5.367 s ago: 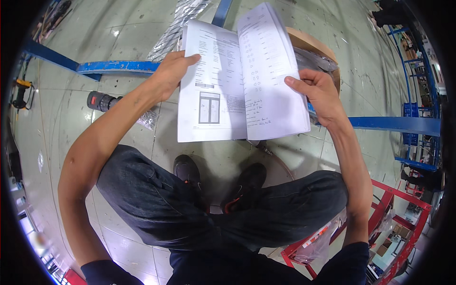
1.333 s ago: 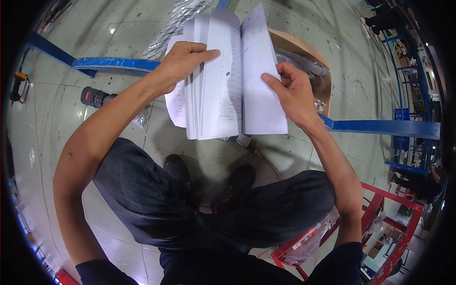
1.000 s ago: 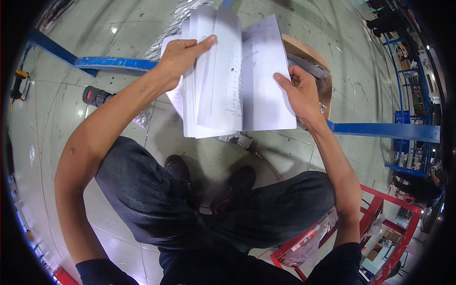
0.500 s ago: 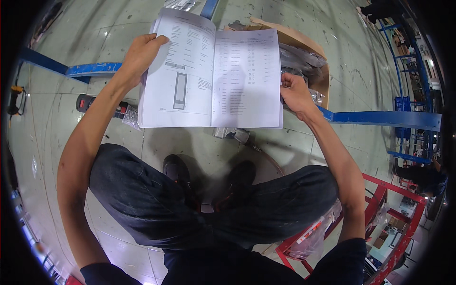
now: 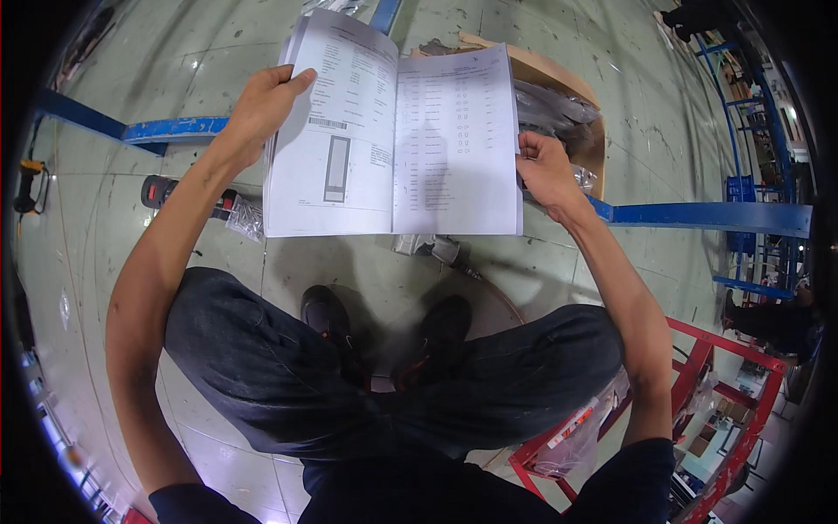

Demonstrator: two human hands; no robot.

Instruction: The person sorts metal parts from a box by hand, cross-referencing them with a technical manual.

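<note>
A thick booklet of printed sheets [image 5: 358, 175] lies open between my hands, held up above the floor. Its left page carries text, a barcode and a drawing of a tall rectangle; the right page has rows of a list. My left hand [image 5: 266, 109] grips the booklet's left edge, thumb on top of the page. On the opposite edge, my right hand [image 5: 548, 173] pinches the sheets, its fingertips partly behind the paper.
Beyond the booklet, a cardboard box [image 5: 594, 144] holds plastic-wrapped parts. Blue metal bars [image 5: 698, 217] run across on both sides. A red-and-black cordless tool [image 5: 161, 192] and a grey metal tool [image 5: 432, 247] with a hose lie on the floor. A red frame [image 5: 724, 349] stands at right.
The booklet has shifted very slightly to the right and tilted a little, with both hands still on it. My left hand moved marginally right along with it.
</note>
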